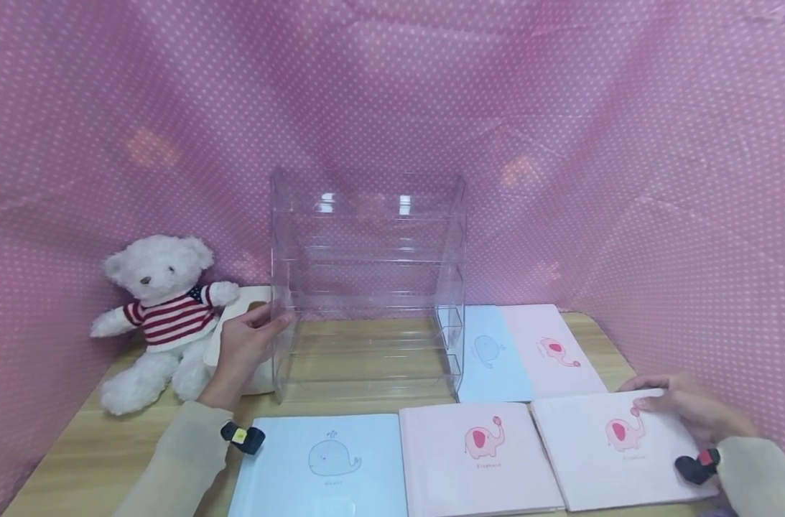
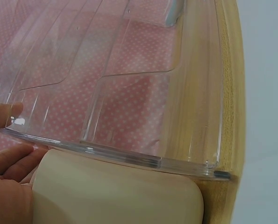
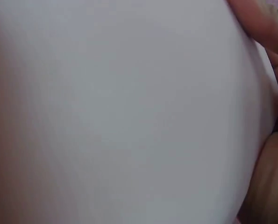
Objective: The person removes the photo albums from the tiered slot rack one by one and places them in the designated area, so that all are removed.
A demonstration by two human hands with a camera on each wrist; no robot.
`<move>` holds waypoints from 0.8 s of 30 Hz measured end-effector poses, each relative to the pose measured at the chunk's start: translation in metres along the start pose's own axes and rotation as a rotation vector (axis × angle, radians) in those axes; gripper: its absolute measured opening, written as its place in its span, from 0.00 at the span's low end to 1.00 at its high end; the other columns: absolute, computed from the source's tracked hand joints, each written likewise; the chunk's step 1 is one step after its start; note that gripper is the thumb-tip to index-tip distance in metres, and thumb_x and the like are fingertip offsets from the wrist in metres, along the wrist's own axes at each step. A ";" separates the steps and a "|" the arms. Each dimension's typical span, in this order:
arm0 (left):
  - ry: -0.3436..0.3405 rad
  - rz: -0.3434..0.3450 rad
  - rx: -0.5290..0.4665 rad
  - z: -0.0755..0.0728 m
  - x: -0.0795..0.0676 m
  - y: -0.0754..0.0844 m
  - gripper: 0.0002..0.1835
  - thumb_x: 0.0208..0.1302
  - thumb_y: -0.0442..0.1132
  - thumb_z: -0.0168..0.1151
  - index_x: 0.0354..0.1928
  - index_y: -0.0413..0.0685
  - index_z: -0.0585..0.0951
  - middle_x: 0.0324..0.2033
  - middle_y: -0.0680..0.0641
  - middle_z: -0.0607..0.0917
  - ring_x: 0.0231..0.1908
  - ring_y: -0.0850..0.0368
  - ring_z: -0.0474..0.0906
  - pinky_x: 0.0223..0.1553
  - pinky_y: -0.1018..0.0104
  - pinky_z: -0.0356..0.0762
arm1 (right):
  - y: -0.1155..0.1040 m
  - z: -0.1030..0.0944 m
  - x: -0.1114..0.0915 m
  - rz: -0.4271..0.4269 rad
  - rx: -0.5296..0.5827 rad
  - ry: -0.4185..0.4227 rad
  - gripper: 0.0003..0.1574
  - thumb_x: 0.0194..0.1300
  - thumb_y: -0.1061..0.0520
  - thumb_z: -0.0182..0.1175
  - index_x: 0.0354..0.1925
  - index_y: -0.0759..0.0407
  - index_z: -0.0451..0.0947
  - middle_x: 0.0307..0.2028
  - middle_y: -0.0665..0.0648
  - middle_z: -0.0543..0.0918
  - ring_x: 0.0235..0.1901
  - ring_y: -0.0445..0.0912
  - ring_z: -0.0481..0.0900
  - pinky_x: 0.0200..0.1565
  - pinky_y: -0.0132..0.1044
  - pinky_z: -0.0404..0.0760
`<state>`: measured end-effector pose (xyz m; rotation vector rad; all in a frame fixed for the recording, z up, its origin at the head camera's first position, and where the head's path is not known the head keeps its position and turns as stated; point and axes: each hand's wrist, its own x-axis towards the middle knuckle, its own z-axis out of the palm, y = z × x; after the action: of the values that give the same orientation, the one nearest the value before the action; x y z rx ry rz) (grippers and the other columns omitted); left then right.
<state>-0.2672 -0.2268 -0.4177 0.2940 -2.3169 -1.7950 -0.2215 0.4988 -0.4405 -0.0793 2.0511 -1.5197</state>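
Observation:
My left hand (image 1: pixel 246 345) grips the left side wall of a clear plastic tiered rack (image 1: pixel 366 262). In the left wrist view the thumb (image 2: pixel 5 114) lies on one face of that wall, the other fingers on the far side. At the front right, my right hand (image 1: pixel 689 406) pinches the far edge of a pink elephant book (image 1: pixel 592 459), thumb on its cover. In the right wrist view the book's pale surface (image 3: pixel 129 107) fills most of the picture. Left of it lie another pink elephant book (image 1: pixel 444 459) and a blue whale book (image 1: pixel 269 467).
Behind the held book, a blue whale book (image 1: pixel 485 384) and a pink elephant book (image 1: pixel 528 323) lie beside the rack. At left sits a white teddy bear (image 1: pixel 156 266) in a striped top, next to a cream container (image 2: pixel 124 191). Pink dotted cloth (image 1: pixel 366 86) surrounds the wooden table (image 1: pixel 62 459).

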 end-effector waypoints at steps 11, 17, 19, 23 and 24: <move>0.005 0.009 0.003 -0.001 -0.001 0.002 0.34 0.61 0.55 0.73 0.66 0.48 0.78 0.62 0.39 0.82 0.40 0.79 0.78 0.40 0.83 0.78 | 0.007 0.000 0.008 0.031 -0.063 0.028 0.22 0.73 0.59 0.54 0.63 0.57 0.77 0.47 0.52 0.89 0.44 0.52 0.88 0.46 0.49 0.87; 0.009 0.015 -0.001 -0.001 -0.001 0.002 0.33 0.61 0.53 0.73 0.66 0.47 0.79 0.62 0.39 0.82 0.40 0.80 0.78 0.40 0.83 0.78 | 0.007 0.007 0.011 0.062 -0.245 0.209 0.30 0.69 0.51 0.62 0.64 0.65 0.74 0.47 0.47 0.88 0.42 0.46 0.85 0.43 0.40 0.84; 0.008 0.015 -0.001 0.000 -0.001 0.001 0.33 0.62 0.52 0.73 0.66 0.47 0.78 0.62 0.39 0.82 0.40 0.79 0.78 0.40 0.83 0.78 | 0.007 0.008 0.012 0.074 -0.295 0.248 0.34 0.69 0.48 0.63 0.65 0.65 0.73 0.50 0.51 0.88 0.43 0.41 0.83 0.43 0.37 0.82; 0.002 0.005 0.009 0.000 -0.001 0.001 0.34 0.62 0.54 0.72 0.67 0.48 0.78 0.63 0.40 0.82 0.43 0.76 0.78 0.41 0.83 0.77 | 0.007 0.010 0.011 0.088 -0.412 0.302 0.38 0.68 0.43 0.63 0.67 0.63 0.72 0.61 0.59 0.83 0.48 0.31 0.75 0.47 0.33 0.74; 0.001 0.000 0.014 0.000 -0.001 0.001 0.35 0.61 0.56 0.72 0.67 0.49 0.78 0.63 0.40 0.82 0.44 0.75 0.79 0.41 0.83 0.77 | 0.007 0.010 0.011 0.093 -0.432 0.308 0.39 0.68 0.42 0.63 0.67 0.63 0.71 0.63 0.61 0.81 0.50 0.30 0.74 0.48 0.32 0.72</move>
<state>-0.2663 -0.2260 -0.4171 0.2965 -2.3298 -1.7790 -0.2240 0.4883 -0.4528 0.0887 2.5630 -1.0624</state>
